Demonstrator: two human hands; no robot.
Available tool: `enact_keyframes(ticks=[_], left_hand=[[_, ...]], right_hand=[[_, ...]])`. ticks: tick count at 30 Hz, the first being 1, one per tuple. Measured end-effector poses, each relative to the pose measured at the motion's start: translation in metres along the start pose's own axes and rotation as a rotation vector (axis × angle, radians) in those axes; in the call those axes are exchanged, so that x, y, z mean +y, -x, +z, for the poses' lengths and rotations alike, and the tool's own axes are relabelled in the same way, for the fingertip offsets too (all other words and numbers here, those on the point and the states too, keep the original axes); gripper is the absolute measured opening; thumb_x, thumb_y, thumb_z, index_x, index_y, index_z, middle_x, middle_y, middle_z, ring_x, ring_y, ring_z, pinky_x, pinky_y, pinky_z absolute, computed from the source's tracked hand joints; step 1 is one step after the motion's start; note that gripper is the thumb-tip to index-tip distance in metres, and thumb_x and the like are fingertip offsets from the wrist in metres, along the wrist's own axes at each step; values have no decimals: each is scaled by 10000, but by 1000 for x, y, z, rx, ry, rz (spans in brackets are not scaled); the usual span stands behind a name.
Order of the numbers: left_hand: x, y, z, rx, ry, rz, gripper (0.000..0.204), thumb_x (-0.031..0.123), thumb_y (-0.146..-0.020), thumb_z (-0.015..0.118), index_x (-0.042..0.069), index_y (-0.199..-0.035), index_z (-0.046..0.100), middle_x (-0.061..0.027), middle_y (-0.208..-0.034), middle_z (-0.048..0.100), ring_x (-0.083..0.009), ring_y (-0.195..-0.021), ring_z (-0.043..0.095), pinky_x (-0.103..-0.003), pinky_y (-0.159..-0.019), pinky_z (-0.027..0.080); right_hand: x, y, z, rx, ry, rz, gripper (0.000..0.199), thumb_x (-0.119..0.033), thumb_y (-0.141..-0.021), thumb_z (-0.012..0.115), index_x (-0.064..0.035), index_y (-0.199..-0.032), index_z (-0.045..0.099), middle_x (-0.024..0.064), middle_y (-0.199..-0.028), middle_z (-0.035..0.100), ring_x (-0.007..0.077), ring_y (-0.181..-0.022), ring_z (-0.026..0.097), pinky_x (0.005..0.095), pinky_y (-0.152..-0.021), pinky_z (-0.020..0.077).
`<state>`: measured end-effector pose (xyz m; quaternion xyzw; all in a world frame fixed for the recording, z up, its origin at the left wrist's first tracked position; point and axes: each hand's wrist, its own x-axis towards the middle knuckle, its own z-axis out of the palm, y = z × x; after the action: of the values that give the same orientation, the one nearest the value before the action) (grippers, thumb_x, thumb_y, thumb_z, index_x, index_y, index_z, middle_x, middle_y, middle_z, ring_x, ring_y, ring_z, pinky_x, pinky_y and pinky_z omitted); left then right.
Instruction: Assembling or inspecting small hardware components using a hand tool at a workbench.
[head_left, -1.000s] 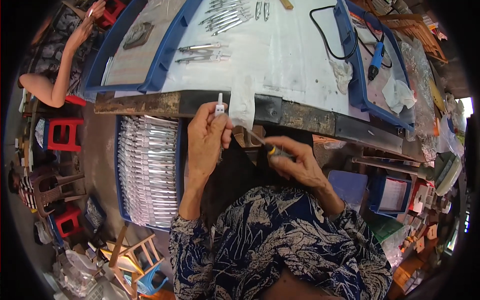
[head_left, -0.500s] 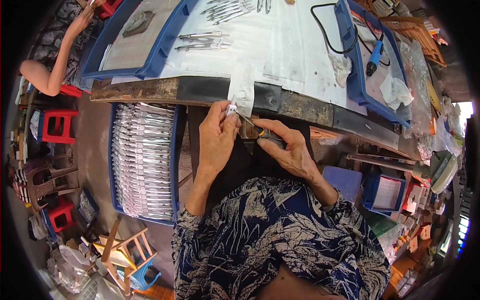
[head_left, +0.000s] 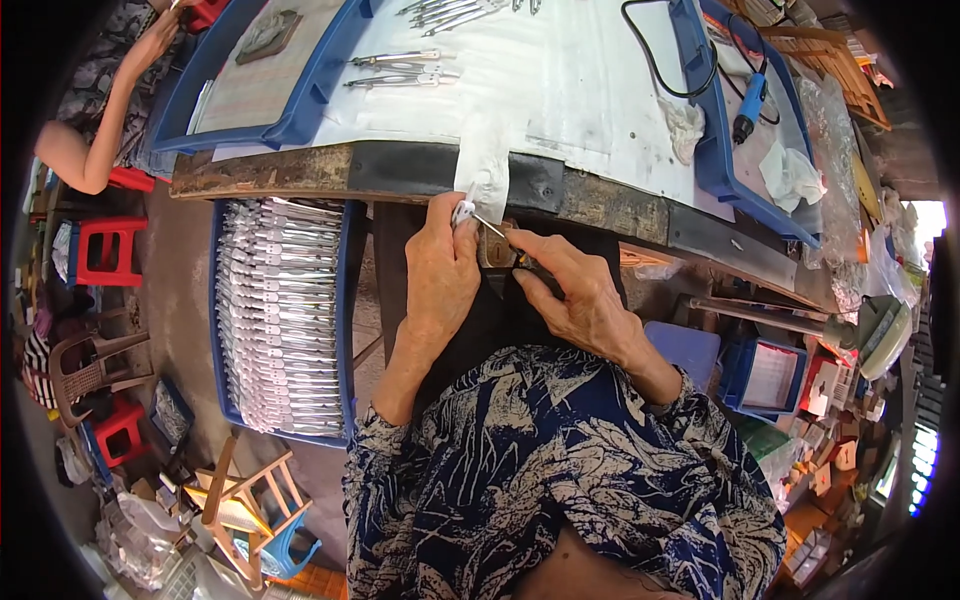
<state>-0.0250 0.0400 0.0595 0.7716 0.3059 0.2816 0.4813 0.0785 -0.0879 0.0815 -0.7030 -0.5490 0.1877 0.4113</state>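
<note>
Standing left of centre in the frame, a long blue plastic tray (head_left: 346, 320) holds rows of slender silver-and-white metal instruments (head_left: 285, 320). At centre, the left hand (head_left: 440, 278) pinches a small white plastic piece (head_left: 463, 211); just right, the right hand (head_left: 580, 298) grips a thin-shafted metal screwdriver (head_left: 490, 227), its tip apparently at the piece. A slanted shaft or slack pinch could let the tip skid into the left hand.

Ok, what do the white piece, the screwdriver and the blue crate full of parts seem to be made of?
White piece: probably smooth plastic, judging by its plain white surface.
Screwdriver: shaft likely bare metal, thin with a pale gleam; the handle is mostly hidden by the right hand, so unclear.
Blue crate: apparently moulded plastic, dull sheen, evenly coloured along its rim.
</note>
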Motion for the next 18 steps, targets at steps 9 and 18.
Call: enact_keyframes(ticks=[9, 18], left_hand=[[-11, -2, 16, -56, 109, -161, 129, 59, -847, 499, -39, -926, 473, -157, -657, 609, -274, -599, 620, -327, -543, 467], [-21, -4, 20, -47, 152, -213, 90, 51, -854, 517, -32, -889, 527, -18, -642, 584, -38, -534, 462, -188, -482, 382]], right_hand=[[-5, 2, -8, 20, 435, -70, 409, -19, -751, 598, -73, -1146, 504, 94, -707, 457, 258, -584, 508, 363, -477, 391], [-3, -4, -9, 22, 522, -71, 401, -18, -724, 613, -86, -1112, 540, 63, -695, 459, 222, -588, 515, 331, -465, 399]])
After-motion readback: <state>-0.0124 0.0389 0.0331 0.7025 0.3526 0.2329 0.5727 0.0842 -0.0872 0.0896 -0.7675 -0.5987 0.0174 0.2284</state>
